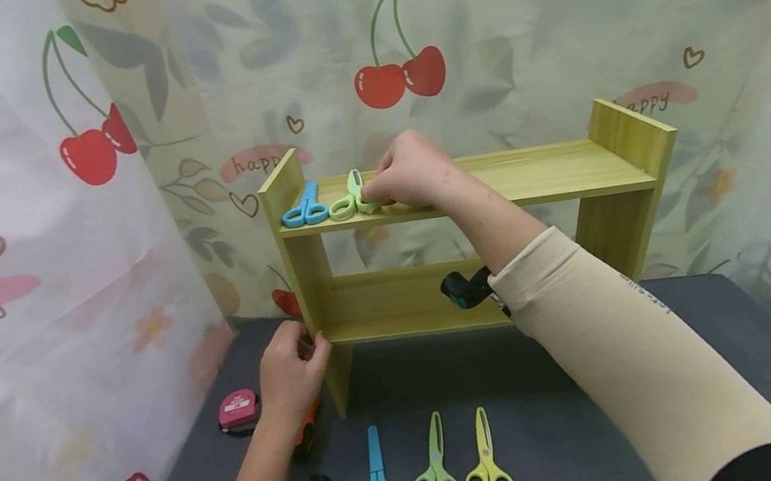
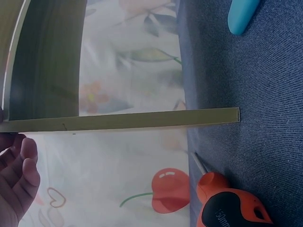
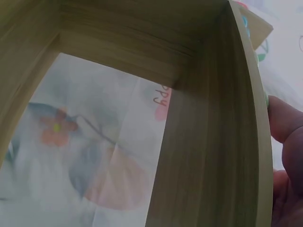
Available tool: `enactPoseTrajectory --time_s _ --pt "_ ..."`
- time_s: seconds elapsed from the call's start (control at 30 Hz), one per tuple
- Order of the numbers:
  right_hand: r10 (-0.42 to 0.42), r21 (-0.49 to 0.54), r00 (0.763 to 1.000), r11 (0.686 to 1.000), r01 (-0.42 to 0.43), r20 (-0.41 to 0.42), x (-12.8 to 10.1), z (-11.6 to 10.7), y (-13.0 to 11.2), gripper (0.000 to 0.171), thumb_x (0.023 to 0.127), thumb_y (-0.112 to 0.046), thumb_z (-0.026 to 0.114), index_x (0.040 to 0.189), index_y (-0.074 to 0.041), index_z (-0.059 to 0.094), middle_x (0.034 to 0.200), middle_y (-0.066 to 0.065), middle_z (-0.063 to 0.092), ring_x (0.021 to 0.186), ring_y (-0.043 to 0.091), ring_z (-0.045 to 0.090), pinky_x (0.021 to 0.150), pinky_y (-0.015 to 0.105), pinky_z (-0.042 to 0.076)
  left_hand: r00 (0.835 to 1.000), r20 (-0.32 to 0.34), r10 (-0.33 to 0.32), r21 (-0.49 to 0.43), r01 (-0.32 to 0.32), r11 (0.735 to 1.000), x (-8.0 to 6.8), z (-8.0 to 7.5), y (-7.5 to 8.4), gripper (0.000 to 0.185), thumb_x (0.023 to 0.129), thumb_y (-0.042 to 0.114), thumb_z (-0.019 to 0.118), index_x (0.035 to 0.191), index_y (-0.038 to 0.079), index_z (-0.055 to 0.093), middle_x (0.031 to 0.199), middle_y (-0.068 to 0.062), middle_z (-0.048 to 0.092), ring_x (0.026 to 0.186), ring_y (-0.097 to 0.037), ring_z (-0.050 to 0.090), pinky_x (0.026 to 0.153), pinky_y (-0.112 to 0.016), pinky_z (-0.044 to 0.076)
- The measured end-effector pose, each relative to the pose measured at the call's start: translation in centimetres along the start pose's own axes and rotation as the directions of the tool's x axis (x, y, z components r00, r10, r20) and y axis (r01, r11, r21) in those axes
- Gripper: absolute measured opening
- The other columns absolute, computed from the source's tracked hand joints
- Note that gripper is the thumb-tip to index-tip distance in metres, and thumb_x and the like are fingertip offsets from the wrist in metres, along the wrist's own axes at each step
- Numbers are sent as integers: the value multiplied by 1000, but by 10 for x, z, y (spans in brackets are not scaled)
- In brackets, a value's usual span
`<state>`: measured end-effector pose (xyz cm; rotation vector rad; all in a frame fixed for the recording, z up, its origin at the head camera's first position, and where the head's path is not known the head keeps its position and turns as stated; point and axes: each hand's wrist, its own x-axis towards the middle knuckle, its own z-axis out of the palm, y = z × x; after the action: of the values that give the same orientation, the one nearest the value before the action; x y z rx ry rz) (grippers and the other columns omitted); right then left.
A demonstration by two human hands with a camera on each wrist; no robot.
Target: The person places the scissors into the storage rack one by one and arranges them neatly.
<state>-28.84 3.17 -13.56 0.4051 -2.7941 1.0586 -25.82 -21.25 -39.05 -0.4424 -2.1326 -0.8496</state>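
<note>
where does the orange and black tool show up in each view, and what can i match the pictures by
Head: the orange and black tool is low, left of centre, only partly visible.
Left wrist: bottom edge, right of centre.
Right wrist: not in it.
Shared landmark: the wooden shelf, seen in all three.

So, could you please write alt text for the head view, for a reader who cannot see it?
A person's right hand reaches to the top board of a wooden shelf, at light-green scissors beside blue scissors; the left hand holds the shelf's left side. In front, three more scissors, blue, green and yellow, lie in a row on a dark table.
</note>
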Motion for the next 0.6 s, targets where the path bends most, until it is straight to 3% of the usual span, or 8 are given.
enactPoseTrajectory --time_s 0.37,0.6 --pt "4 -96 1000 995 -1 31 -11 -4 -5 46 88 -28 70 52 -13 47 50 -3 37 45 14 37 49 27 29 1000 3 -17 4 17 1000 -1 2 3 10 89 7 69 87 7 59 80 -6 57 65 -16 54 57 -34 49" --pt "-23 -59 1000 998 24 17 -26 -11 -2 43 88 -23 62 53 -15 39 52 -4 28 47 13 26 50 29 23 1000 6 -29 -7 29 1000 -1 0 5 9 90 7 68 88 7 59 82 -9 58 67 -25 58 57 -35 49"
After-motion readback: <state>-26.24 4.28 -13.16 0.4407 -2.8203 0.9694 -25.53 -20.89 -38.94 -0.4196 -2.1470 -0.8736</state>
